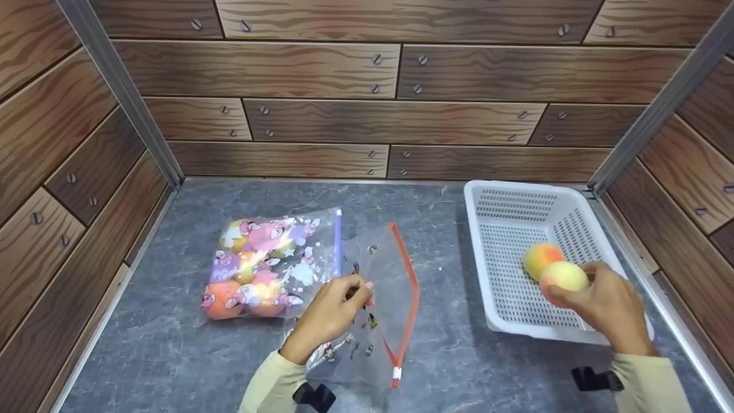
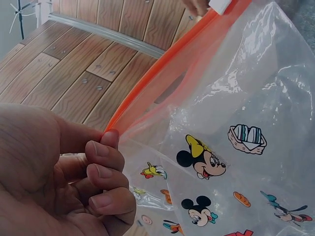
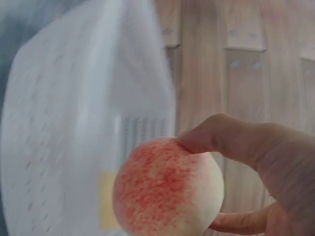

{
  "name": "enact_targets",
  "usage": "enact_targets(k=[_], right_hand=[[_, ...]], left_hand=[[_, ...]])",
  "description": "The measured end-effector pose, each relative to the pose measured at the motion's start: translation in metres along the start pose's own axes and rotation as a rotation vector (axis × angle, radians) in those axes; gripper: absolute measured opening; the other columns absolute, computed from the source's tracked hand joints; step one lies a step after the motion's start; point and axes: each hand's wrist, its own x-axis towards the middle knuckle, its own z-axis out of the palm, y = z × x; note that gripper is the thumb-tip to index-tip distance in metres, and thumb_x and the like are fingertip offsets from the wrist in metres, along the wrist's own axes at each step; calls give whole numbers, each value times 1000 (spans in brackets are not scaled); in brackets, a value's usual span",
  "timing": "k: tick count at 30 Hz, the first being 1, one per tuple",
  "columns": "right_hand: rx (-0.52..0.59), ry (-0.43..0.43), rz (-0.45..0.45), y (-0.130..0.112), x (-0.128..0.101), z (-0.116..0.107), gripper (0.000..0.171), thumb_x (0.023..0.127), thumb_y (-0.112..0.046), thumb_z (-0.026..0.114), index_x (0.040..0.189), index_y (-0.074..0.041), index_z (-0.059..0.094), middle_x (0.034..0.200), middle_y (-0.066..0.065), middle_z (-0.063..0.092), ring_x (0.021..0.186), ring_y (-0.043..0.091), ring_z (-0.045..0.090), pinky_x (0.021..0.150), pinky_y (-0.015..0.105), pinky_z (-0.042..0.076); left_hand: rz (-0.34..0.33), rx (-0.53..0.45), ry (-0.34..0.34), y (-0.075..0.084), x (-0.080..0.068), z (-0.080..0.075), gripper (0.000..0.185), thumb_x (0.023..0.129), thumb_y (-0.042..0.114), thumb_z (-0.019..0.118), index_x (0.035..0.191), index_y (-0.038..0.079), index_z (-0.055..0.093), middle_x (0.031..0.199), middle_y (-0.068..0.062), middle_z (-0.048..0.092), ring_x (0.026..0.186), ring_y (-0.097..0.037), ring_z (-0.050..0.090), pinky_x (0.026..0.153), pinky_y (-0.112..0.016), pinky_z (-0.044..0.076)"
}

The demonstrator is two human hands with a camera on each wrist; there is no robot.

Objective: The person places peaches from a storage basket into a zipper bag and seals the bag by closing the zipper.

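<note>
- Your right hand [image 1: 610, 304] has its grip curled round a peach [image 1: 563, 278], just above the white basket [image 1: 504, 252].
- Your left hand [image 1: 330, 312] pinches the orange-zip bag [image 1: 384, 298] on the bench [image 1: 447, 355].

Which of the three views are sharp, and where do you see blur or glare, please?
Head view: sharp, evenly lit. Left wrist view: sharp on the left hand, with glare on the orange-zip bag. Right wrist view: the peach is fairly clear; the white basket behind is blurred.
</note>
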Motion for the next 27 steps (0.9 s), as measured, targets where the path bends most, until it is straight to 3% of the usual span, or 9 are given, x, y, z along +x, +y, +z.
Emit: enact_targets(k=[4, 9, 13, 17, 20, 27], right_hand=[[128, 52, -38, -27, -11, 0, 78, 79, -37, 86, 130, 12, 53, 118, 35, 63, 96, 42, 63, 68, 36, 44], [381, 52, -74, -60, -19, 5, 63, 82, -25, 87, 129, 6, 59, 119, 24, 66, 99, 17, 62, 73, 23, 50], [605, -17, -68, -81, -23, 12, 54, 85, -14, 83, 129, 6, 58, 120, 9, 63, 100, 2, 61, 80, 19, 53], [855, -147, -11, -99, -24, 21, 57, 90, -6, 76, 138, 9, 49, 127, 12, 59, 108, 9, 62, 85, 27, 57], [1009, -239, 13, -113, -25, 32, 57, 92, -1, 70, 141, 10, 44, 132, 21, 57, 110, 18, 63, 87, 34, 58], [1192, -327, -2, -139, -30, 61, 56, 87, 6, 68, 138, 11, 48, 126, 20, 61, 111, 27, 63, 89, 36, 58]], left_hand=[[-19, -5, -18, 1, -1, 0, 30, 107, 26, 52, 84, 11, 66, 72, 2, 55, 55, -8, 43, 55, -26, 40], [-39, -3, -22, 1, -1, 1, 30, 107, 28, 51, 86, 12, 66, 75, -2, 59, 56, -9, 44, 55, -27, 41], [-43, -3, -27, 2, 0, 2, 29, 107, 27, 51, 88, 12, 66, 75, 0, 58, 57, -9, 43, 56, -27, 40], [-41, -3, -32, 2, -1, 3, 28, 107, 26, 50, 88, 12, 67, 68, 4, 49, 56, -8, 40, 54, -26, 37], [-42, -7, -29, 3, -1, 3, 28, 107, 25, 50, 89, 11, 67, 68, 5, 49, 55, -8, 40, 54, -26, 37], [-45, -25, -12, 6, -1, 5, 28, 107, 26, 50, 89, 11, 66, 77, 0, 57, 58, -9, 43, 55, -27, 39]])
